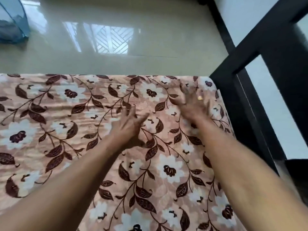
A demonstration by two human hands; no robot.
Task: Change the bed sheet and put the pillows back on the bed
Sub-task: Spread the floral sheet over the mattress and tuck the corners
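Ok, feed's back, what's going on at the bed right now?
A person has both hands spread open on the floral sheet. The left hand rests mid-sheet; the right hand is near the far corner, beside the black bed frame. Both are blurred, probably smoothing wrinkles. The sheet reaches the far edge; no pillows are in view.

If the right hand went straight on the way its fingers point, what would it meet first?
Likely more sheet, up to its far edge, then floor. The right hand is blurred, so the line is rough.
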